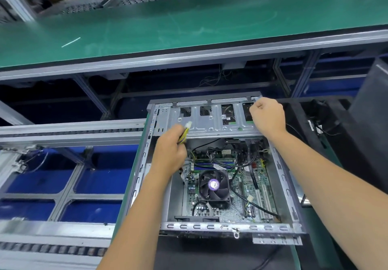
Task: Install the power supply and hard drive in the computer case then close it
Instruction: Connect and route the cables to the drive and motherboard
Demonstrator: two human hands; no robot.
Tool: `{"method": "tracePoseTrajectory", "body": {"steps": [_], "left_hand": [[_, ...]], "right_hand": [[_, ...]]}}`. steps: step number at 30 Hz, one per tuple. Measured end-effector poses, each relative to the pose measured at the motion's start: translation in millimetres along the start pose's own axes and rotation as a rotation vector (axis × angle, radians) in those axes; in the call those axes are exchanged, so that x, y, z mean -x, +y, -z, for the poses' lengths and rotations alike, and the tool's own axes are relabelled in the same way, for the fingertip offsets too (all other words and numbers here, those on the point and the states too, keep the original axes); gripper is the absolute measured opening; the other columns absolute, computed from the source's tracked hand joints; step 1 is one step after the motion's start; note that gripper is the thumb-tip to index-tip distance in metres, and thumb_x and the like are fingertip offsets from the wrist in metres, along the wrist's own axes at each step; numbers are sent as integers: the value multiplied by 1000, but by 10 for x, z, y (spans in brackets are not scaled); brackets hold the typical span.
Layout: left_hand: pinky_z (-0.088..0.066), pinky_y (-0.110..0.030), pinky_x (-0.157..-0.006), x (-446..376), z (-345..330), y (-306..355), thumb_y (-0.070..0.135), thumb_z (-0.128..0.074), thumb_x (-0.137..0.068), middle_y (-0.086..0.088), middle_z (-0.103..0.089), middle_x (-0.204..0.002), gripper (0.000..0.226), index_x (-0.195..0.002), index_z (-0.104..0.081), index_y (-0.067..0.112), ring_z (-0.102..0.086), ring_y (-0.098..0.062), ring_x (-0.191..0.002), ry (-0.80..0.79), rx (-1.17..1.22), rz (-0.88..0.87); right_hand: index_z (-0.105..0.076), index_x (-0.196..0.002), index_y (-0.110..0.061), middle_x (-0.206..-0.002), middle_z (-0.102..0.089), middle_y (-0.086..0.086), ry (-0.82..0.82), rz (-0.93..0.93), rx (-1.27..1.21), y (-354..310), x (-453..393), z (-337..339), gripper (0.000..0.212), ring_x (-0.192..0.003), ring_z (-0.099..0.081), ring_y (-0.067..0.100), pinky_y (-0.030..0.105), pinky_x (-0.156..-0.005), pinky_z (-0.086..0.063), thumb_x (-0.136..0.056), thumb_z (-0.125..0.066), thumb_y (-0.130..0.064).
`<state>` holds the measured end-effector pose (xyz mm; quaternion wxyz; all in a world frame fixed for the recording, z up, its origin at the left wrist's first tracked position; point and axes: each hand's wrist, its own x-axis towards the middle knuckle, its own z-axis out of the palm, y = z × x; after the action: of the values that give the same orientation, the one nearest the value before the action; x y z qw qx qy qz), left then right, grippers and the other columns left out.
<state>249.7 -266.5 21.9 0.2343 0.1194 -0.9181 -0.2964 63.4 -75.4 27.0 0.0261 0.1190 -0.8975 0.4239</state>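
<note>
An open grey computer case [281,228] lies on its side in front of me, its motherboard with a black CPU fan [213,186] facing up. Across its far end sits a silver metal drive cage [210,120]. My left hand [170,152] is shut on a bundle of yellow and black power cables [184,135] ending in a white connector, held up over the cage's near edge. My right hand [267,116] grips the cage's far right corner with curled fingers. No power supply or hard drive can be made out.
A green-topped conveyor bench [189,24] runs across the back. Roller rails [69,131] and blue bins [92,211] lie to the left. A dark panel [371,101] leans at the right, beside black boxes. A loose white connector [249,198] rests over the motherboard.
</note>
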Motion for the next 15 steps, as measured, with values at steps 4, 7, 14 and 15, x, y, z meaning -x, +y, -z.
{"method": "tracePoseTrajectory", "body": {"steps": [4,7,14,15], "left_hand": [[-26,-33,-51,0,-141,83,-5,-37,-68,2,-34,-57,35,-63,-33,30,-29,-27,-58,-372,-8,27],[-31,-33,-53,-59,-187,84,-5,-38,-71,-1,-42,-63,32,-67,-39,27,-38,-29,-63,-476,-97,122],[-41,-35,-71,-87,-310,47,10,-40,-86,-14,-60,-113,25,-107,-54,7,-58,-34,-99,-697,-656,289],[-42,-35,-71,-117,-351,45,8,-41,-86,-14,-61,-113,27,-109,-55,6,-59,-34,-99,-713,-687,304]], "right_hand": [[-44,-58,-14,-56,-47,-2,1,-9,2,8,2,-12,32,-52,-38,11,25,-49,-33,-88,-51,-10],[-53,-65,-13,-62,-54,-3,-9,-16,10,8,5,-19,23,-57,-45,10,26,-52,-35,-89,-52,-12],[-63,-74,-11,-66,-58,-4,-7,-20,4,22,-10,-27,19,-63,-51,15,27,-54,-35,-90,-52,-14],[-65,-77,-10,-68,-59,-3,-5,-24,5,21,-14,-27,18,-65,-52,15,27,-55,-35,-90,-52,-14]]}}
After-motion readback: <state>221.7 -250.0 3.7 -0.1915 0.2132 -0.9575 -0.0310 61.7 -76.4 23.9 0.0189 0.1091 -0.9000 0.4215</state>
